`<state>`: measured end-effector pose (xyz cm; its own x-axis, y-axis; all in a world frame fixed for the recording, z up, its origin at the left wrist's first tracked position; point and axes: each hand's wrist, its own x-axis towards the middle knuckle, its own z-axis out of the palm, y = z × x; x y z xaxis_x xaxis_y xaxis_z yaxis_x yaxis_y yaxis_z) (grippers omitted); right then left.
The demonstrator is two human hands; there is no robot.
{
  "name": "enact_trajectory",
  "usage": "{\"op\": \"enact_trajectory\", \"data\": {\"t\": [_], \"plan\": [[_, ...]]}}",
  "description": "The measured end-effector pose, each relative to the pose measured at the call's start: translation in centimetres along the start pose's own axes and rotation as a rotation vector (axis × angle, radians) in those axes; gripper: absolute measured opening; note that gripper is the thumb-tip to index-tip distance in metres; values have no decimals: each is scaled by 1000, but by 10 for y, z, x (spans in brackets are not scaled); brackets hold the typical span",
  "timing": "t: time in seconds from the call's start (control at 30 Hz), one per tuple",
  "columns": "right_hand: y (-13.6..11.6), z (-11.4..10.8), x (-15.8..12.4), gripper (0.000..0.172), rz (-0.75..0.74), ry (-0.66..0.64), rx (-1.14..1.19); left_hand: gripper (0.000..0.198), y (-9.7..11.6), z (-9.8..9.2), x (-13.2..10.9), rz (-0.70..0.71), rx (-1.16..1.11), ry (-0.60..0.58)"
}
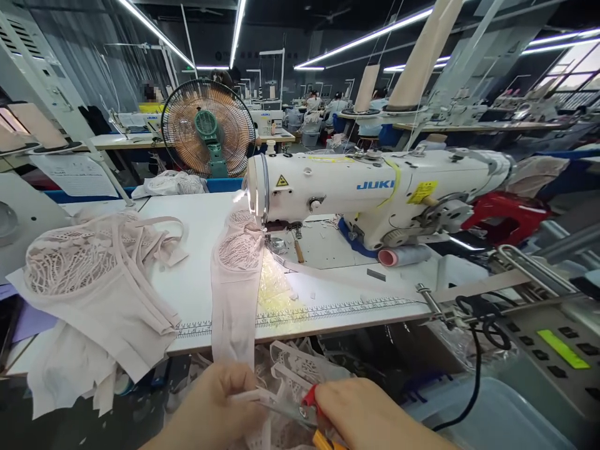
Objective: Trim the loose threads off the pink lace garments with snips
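Note:
At the bottom of the head view, my left hand (218,400) pinches a pale pink fabric strip (250,395). My right hand (359,409) grips scissors (304,412) with red and orange handles, and their blades reach toward the strip beside my left fingers. Whether the blades touch it I cannot tell. More pale lace pieces (300,365) hang below the table edge, partly behind my hands. A pale pink lace bra piece (235,294) lies under the sewing machine's needle area, its band draped over the front edge toward my left hand.
A white sewing machine (328,184) stands on the white table (187,219), which has a printed ruler (328,310) along its front. Stacked bra pieces (103,300) overhang the left side. At right are a thread cone (405,254) and a control box (553,350). A fan (209,128) stands behind.

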<state>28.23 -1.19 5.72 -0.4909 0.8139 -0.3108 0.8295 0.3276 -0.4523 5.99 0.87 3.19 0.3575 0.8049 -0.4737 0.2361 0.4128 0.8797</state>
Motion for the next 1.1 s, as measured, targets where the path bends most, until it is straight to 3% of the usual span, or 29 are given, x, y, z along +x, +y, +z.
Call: {"op": "enact_trajectory", "data": {"t": [0.43,0.67,1.1], "plan": [[16,11,5,17,-33,-65,-7,51,-2,-4,1,26,-75,6],[23,16,4,11,22,-23,-54,47,1,-5,-4,45,-66,97],[17,15,7,16,35,-13,-94,47,5,-3,-4,49,47,59]]}}
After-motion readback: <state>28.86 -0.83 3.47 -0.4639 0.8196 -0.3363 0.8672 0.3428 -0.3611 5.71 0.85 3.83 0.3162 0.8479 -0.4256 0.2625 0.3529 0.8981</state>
